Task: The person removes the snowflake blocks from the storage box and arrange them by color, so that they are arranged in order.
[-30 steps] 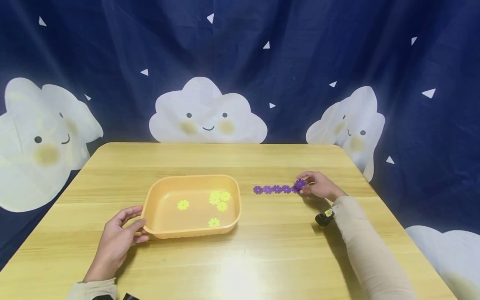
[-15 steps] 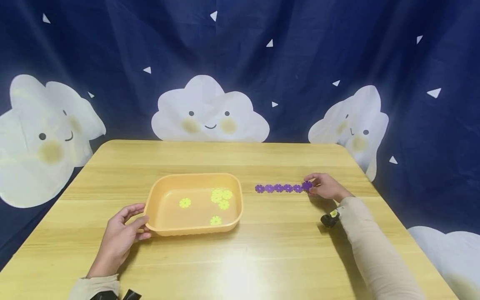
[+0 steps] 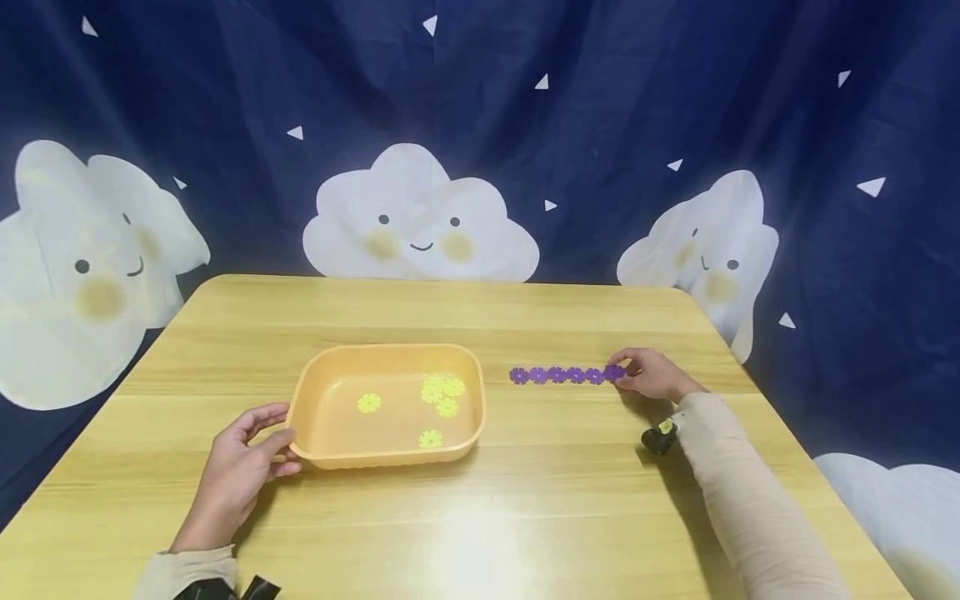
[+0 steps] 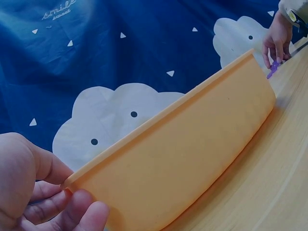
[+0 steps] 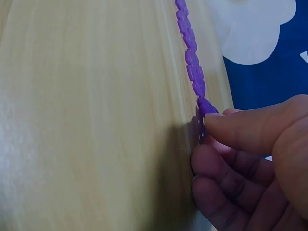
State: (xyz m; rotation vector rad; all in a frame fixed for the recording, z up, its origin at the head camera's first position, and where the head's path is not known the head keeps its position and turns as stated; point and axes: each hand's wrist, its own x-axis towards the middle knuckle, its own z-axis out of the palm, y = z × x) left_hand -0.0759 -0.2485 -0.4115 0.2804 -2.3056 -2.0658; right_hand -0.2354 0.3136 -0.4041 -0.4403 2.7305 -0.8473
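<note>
A person sits at a wooden table point(image 3: 525, 500). The right hand point(image 3: 652, 375) is at the right end of a row of purple flower pieces point(image 3: 562, 375). The row has 6 pieces, joined in a line and lying flat on the table, just to the right of the tub. The thumb and fingers point(image 5: 240, 130) are curled in and pinch the last purple piece point(image 5: 204, 108) at that end.

The left hand point(image 3: 240, 475) is at the left end of an orange tub point(image 3: 315, 392). Its thumb lies on the rim and its fingers point(image 4: 72, 211) curl round the outside wall, so it holds the tub in a loose grip. The tub sits flat near the middle of the table.

Inside the tub lie some yellow flower pieces point(image 3: 442, 396). 1 lies alone on the left, a few bunch up near the back right, and 1 is near the front wall.

Behind the table hangs a dark blue cloth point(image 3: 600, 125) with smiling white clouds point(image 3: 420, 225) on it.
</note>
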